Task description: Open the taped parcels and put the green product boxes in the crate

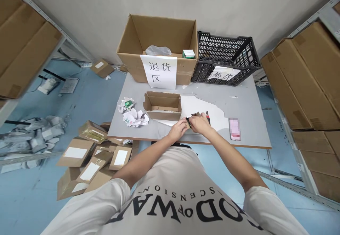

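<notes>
Far to the left of your left hand [177, 129], down on the floor, lies a heap of flat cardboard parcels [91, 157] with white labels, and beyond them a pile of grey mailer bags [32, 136]. On the bench [249, 104], left of that hand and a little further from you, sit crumpled paper wrappings [132, 114] with green print. Just beyond your left hand stands a small open cardboard box [162, 104], its flaps up. Behind it, at the far edge of the bench, is a large open carton [159, 47] with a white paper sign taped to its front.

Your left hand is curled, its fingertips pinched on the left side of a small dark and brown item [193, 116] that you hold just above the near edge of the bench. Your right hand [199, 123] meets it from the other side, fingers closed over the item, so the two hands touch around it. Most of the item is hidden by your fingers, so what it is cannot be told.

Right of your right hand, near but apart, a pink phone [234, 129] lies flat on the bench. Further back on that side is a black plastic crate [225, 58] with a paper label.
</notes>
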Demonstrator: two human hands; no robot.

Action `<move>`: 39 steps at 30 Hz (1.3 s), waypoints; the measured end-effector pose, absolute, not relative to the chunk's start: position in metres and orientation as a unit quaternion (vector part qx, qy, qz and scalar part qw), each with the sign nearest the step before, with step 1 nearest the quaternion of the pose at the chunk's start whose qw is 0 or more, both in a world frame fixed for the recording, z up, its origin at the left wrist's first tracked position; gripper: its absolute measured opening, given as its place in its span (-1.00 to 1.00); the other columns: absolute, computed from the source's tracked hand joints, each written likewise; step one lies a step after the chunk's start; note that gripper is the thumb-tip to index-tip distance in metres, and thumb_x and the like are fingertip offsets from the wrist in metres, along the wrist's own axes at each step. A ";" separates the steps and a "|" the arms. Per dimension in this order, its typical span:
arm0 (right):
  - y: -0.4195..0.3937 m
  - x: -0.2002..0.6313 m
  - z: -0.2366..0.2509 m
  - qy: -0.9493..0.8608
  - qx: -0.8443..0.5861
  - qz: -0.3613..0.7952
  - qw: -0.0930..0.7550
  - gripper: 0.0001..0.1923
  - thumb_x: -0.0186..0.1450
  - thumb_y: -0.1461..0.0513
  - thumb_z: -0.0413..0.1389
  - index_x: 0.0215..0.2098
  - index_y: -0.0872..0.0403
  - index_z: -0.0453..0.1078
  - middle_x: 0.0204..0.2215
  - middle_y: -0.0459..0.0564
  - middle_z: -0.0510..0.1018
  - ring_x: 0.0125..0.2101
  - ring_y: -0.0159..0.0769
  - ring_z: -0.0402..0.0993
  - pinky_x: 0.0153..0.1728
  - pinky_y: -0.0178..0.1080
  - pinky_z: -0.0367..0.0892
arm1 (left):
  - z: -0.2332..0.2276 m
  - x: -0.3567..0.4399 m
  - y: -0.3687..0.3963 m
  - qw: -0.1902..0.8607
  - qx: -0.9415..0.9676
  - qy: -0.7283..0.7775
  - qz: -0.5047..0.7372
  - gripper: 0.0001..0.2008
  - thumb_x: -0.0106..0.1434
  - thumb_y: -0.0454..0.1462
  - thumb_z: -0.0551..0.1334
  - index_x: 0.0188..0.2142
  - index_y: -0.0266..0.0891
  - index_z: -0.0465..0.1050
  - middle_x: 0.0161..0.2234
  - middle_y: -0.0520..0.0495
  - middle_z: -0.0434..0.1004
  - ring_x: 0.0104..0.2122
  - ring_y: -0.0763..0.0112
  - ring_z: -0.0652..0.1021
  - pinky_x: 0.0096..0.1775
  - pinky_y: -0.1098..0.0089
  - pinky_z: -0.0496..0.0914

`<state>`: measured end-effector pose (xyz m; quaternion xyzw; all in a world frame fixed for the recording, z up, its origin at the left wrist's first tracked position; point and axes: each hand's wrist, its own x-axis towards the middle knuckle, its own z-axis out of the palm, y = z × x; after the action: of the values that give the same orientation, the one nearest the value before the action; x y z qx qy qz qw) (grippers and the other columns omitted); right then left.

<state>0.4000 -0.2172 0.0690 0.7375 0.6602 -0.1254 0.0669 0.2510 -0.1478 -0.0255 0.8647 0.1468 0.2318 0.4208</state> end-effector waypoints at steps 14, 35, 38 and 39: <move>-0.245 0.411 0.053 0.648 0.730 -0.195 -0.100 -0.78 0.35 0.18 -0.03 -0.24 0.02 0.45 -0.27 0.02 0.58 -0.19 -0.19 0.44 -0.04 -0.02 -0.06 | -0.019 0.259 -0.154 0.469 0.786 0.242 0.323 -0.63 0.14 -0.32 0.27 -0.06 -0.19 0.26 0.01 -0.20 0.33 0.05 0.24 0.41 0.05 0.16 0.35; -0.273 0.442 0.005 0.608 0.688 -0.224 -0.327 -0.60 0.12 0.06 0.23 -0.12 0.03 0.32 0.23 0.17 0.18 0.22 -0.07 0.11 0.15 0.04 0.15 | -0.016 0.262 -0.161 0.399 0.855 0.218 0.251 -0.60 0.09 -0.28 0.32 -0.06 -0.28 0.35 0.25 -0.36 0.05 0.22 0.08 0.22 0.09 0.13 0.31; -0.264 0.449 0.010 0.645 0.666 -0.227 -0.299 -0.64 0.14 0.06 0.22 -0.20 0.06 0.32 0.27 0.19 0.07 0.27 -0.02 -0.03 0.15 0.05 0.13 | -0.014 0.266 -0.157 0.402 0.856 0.218 0.243 -0.63 0.08 -0.23 0.33 -0.12 -0.27 0.37 0.20 -0.36 0.18 0.18 0.09 0.29 0.08 0.13 0.32; -0.261 0.451 0.012 0.657 0.658 -0.227 -0.289 -0.64 0.13 0.05 0.22 -0.22 0.07 0.32 0.27 0.21 0.08 0.27 -0.01 -0.04 0.15 0.05 0.13 | -0.014 0.267 -0.156 0.402 0.856 0.216 0.241 -0.65 0.09 -0.22 0.33 -0.13 -0.27 0.37 0.18 -0.35 0.21 0.16 0.10 0.32 0.07 0.14 0.32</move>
<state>0.4509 -0.2609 0.0121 0.6578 0.6574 -0.2272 -0.2891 0.2671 -0.1562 -0.0136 0.8565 0.2160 0.2411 0.4021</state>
